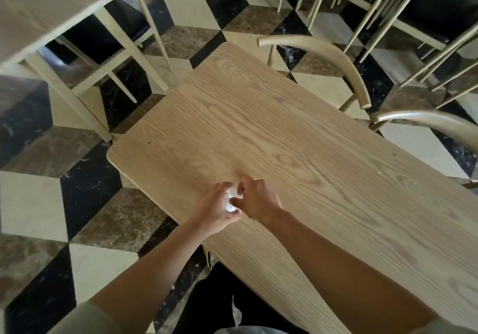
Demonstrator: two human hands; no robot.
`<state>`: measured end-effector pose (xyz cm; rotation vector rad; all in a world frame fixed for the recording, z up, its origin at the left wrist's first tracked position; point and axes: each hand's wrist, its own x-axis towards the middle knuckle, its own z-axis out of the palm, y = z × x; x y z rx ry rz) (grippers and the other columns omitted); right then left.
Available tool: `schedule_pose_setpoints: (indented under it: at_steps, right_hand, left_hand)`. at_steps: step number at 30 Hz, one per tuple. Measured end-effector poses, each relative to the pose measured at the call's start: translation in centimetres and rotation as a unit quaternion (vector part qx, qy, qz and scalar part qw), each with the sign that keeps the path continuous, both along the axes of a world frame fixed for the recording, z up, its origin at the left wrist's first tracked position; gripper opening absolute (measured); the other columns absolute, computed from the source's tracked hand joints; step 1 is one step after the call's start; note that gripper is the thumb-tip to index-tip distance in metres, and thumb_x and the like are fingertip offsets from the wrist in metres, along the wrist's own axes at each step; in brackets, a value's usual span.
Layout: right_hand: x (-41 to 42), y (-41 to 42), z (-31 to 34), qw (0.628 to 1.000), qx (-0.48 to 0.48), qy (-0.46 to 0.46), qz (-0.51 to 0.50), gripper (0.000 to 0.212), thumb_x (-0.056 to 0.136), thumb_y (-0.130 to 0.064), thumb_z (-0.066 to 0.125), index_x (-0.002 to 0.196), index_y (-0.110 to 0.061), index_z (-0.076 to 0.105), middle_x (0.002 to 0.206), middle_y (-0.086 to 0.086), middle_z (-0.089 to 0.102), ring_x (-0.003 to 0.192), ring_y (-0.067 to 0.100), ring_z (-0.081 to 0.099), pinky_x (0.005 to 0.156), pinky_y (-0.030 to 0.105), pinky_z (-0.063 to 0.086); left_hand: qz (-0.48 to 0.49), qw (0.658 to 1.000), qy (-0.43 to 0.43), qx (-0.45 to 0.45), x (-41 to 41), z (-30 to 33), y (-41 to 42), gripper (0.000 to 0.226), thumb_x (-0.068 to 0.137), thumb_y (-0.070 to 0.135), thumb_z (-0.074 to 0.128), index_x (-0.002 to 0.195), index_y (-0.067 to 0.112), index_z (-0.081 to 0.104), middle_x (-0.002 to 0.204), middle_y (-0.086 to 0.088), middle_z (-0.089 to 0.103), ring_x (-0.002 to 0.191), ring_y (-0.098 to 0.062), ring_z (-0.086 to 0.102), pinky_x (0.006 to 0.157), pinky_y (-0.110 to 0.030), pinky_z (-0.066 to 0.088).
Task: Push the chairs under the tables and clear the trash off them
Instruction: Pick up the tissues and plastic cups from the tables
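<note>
A view from a person's head looks down at a light wooden bench (297, 137) with rounded corners, set at a slant across a floor of black, brown and cream tiles (33, 204).

Both bare forearms reach forward from the bottom of the view and meet over the bench's near left corner area, close to its left edge. The left hand (216, 207) comes in from the lower left, wrist crossing the bench edge, palm turned inward and fingers curled. The right hand (256, 199) comes in from the lower right, forearm lying over the bench top, back of the hand up, fingers bent down and inward. The two hands touch, closed together around a small white crumpled piece of trash (230, 204), which shows only as a bright patch between the left palm and the right thumb. Whether the trash rests on the bench or is lifted just off it cannot be told.

Along the bench's far right edge stand two pale wooden chairs with curved backrests: one (336, 57) near the far corner, another (426, 121) further right, both close against the bench. A second wooden table (46, 10) fills the upper left, with dark-seated chairs (426, 10) across the top of the view.
</note>
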<state>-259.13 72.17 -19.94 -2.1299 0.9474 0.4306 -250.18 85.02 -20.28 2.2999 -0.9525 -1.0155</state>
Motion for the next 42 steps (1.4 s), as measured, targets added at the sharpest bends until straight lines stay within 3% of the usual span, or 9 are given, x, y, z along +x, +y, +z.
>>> schedule_pose_setpoints:
  at_steps: [5, 8, 14, 17, 23, 28, 32, 37, 42]
  right_hand:
    - [0.1, -1.4, -2.2, 0.978, -0.045, -0.084, -0.188, 0.021, 0.09, -0.031, 0.069, 0.104, -0.018, 0.06, 0.109, 0.002, 0.057, 0.082, 0.026, 0.062, 0.073, 0.038, 0.052]
    - [-0.7, -1.9, -4.3, 0.991, -0.053, -0.024, -0.119, 0.027, 0.095, -0.024, 0.067, 0.118, -0.012, 0.06, 0.119, 0.012, 0.048, 0.088, 0.033, 0.064, 0.074, 0.035, 0.051]
    - [3.1, 1.8, -2.3, 0.981, 0.028, -0.162, -0.103, 0.016, 0.086, -0.022, 0.079, 0.081, -0.015, 0.066, 0.075, -0.002, 0.069, 0.067, 0.013, 0.061, 0.064, 0.019, 0.046]
    - [8.0, 5.7, 0.5, 0.972, 0.13, -0.195, -0.011, 0.017, 0.082, -0.027, 0.084, 0.089, -0.017, 0.071, 0.082, -0.004, 0.073, 0.067, 0.01, 0.066, 0.065, 0.025, 0.054]
    - [16.7, 14.2, 1.0, 0.951, -0.059, -0.074, 0.294, 0.017, 0.095, -0.022, 0.063, 0.103, -0.018, 0.078, 0.098, 0.007, 0.076, 0.091, 0.028, 0.072, 0.076, 0.037, 0.059]
    - [25.0, 18.4, 2.0, 0.892, 0.034, 0.025, 0.45, 0.023, 0.094, -0.001, 0.06, 0.116, 0.002, 0.069, 0.117, 0.02, 0.069, 0.105, 0.037, 0.066, 0.08, 0.037, 0.045]
    - [34.5, 22.3, 3.7, 0.875, -0.027, 0.043, 0.481, 0.031, 0.099, -0.013, 0.064, 0.129, -0.013, 0.066, 0.116, 0.009, 0.07, 0.103, 0.029, 0.068, 0.093, 0.037, 0.056]
    - [45.2, 28.4, 6.8, 0.875, -0.078, -0.033, 0.476, 0.039, 0.107, -0.026, 0.05, 0.142, -0.012, 0.058, 0.138, 0.013, 0.064, 0.126, 0.031, 0.06, 0.11, 0.04, 0.046]
    - [53.1, 31.2, 7.8, 0.868, -0.026, -0.063, 0.492, 0.032, 0.1, -0.02, 0.052, 0.128, -0.021, 0.068, 0.122, 0.01, 0.072, 0.111, 0.028, 0.067, 0.097, 0.044, 0.054]
  left_hand:
    - [0.037, 0.999, -0.03, 0.006, 0.9, -0.5, 1.6, 0.068, 0.084, 0.029, 0.079, 0.144, 0.018, 0.049, 0.137, -0.002, 0.058, 0.12, -0.021, 0.059, 0.097, -0.03, 0.047]
    - [0.062, 0.996, -0.054, 0.016, 1.6, -0.2, 3.0, 0.07, 0.086, 0.027, 0.078, 0.148, 0.018, 0.046, 0.141, -0.004, 0.056, 0.122, -0.022, 0.057, 0.099, -0.033, 0.047]
    - [0.115, 0.988, -0.091, 0.056, 3.5, 1.2, 6.4, 0.069, 0.085, 0.027, 0.077, 0.146, 0.016, 0.046, 0.14, -0.005, 0.055, 0.119, -0.026, 0.059, 0.096, -0.039, 0.05]
    - [0.152, 0.981, -0.109, 0.047, 5.3, 2.1, 8.9, 0.067, 0.082, 0.027, 0.08, 0.142, 0.017, 0.051, 0.134, -0.004, 0.06, 0.117, -0.024, 0.061, 0.092, -0.034, 0.049]
    - [0.131, 0.981, -0.14, 0.039, 10.6, 3.3, 13.9, 0.068, 0.08, 0.031, 0.083, 0.14, 0.017, 0.054, 0.136, 0.002, 0.058, 0.126, -0.023, 0.052, 0.106, -0.034, 0.042]
    - [0.106, 0.979, -0.164, 0.053, 17.8, 2.4, 19.6, 0.08, 0.077, 0.049, 0.081, 0.146, 0.023, 0.049, 0.142, 0.007, 0.057, 0.127, -0.018, 0.048, 0.11, -0.034, 0.04]
    - [0.166, 0.975, -0.144, 0.018, 26.3, 2.9, 24.3, 0.075, 0.082, 0.044, 0.079, 0.147, 0.025, 0.048, 0.143, 0.007, 0.057, 0.126, -0.015, 0.046, 0.11, -0.033, 0.043]
    - [0.249, 0.957, -0.149, 0.008, 36.4, 4.6, 29.7, 0.075, 0.083, 0.044, 0.079, 0.148, 0.024, 0.048, 0.143, 0.007, 0.057, 0.129, -0.018, 0.044, 0.112, -0.036, 0.041]
    - [0.266, 0.947, -0.177, 0.001, 45.1, 5.8, 33.7, 0.066, 0.085, 0.041, 0.078, 0.143, 0.02, 0.056, 0.148, 0.005, 0.054, 0.136, -0.02, 0.044, 0.114, -0.03, 0.025]
